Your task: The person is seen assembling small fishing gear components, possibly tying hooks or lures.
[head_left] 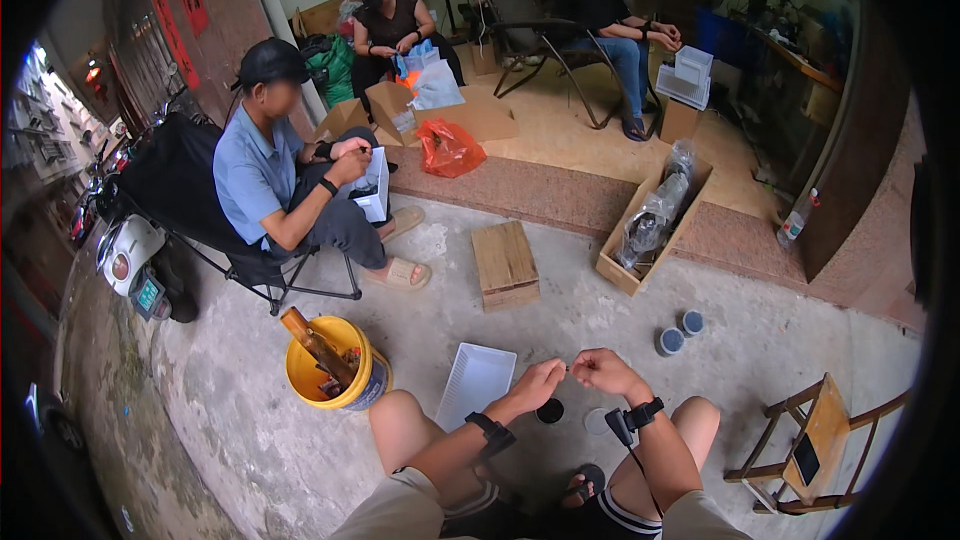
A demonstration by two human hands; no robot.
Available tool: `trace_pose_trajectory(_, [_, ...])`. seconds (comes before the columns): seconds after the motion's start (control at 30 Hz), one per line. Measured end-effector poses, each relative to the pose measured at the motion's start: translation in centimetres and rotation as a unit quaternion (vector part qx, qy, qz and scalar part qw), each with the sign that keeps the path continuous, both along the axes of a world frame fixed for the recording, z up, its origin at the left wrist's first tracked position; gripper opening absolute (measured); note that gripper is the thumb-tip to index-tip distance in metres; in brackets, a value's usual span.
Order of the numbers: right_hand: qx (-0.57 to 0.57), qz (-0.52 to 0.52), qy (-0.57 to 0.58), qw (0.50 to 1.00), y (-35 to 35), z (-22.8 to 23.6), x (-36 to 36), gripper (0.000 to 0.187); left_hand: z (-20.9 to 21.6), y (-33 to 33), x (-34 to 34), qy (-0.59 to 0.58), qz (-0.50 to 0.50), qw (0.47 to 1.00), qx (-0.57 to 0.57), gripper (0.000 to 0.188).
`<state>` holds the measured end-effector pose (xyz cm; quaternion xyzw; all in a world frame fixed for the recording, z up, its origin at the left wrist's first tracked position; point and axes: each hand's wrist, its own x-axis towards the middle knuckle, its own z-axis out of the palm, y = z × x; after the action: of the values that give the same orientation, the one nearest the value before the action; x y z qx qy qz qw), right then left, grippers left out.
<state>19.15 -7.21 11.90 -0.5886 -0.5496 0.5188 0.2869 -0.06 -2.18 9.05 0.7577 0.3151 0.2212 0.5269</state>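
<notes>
My left hand point(538, 386) and my right hand point(608, 374) are raised in front of my knees, fingertips almost meeting. Both are closed in a pinch. A tiny dark piece point(568, 369) shows between the fingertips, too small to name. Left of my hands, a shallow white plastic basket point(478, 382) lies on the ground by my left knee. Below the hands are a small round black container point(550, 411) and a pale round lid or dish point(597, 422). Each wrist wears a black strap.
A yellow bucket point(376, 377) with a wooden piece stands left, a wooden block point(506, 265) ahead. Two small tubs point(671, 341) and a long carton point(612, 275) are to the right, near a wooden chair point(826, 430). Three other people sit working, one at the left point(250, 160).
</notes>
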Motion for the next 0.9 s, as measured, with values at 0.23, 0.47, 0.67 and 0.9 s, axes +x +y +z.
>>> trace_pose_trajectory(0.23, [0.091, -0.036, 0.023, 0.995, 1.6, 0.8, -0.8, 0.013, -0.1, 1.3, 0.0, -0.050, -0.011, 0.992, -0.111, 0.024])
trace_pose_trajectory(0.47, [0.033, -0.063, 0.096, 0.993, 0.2, 1.0, -0.8, 0.013, 0.4, 1.8, 0.2, -0.029, -0.046, 0.997, -0.046, 0.025])
trace_pose_trajectory(0.67, [0.025, -0.072, 0.125, 0.989, -0.1, 0.6, -0.4, 0.011, 1.8, 1.6, 0.3, -0.047, -0.077, 0.991, -0.096, 0.024])
trace_pose_trajectory(0.9, [0.034, -0.080, 0.097, 0.991, 0.0, 0.2, 0.2, 0.017, 2.0, 1.2, 1.0, -0.058, -0.084, 0.983, -0.153, 0.025])
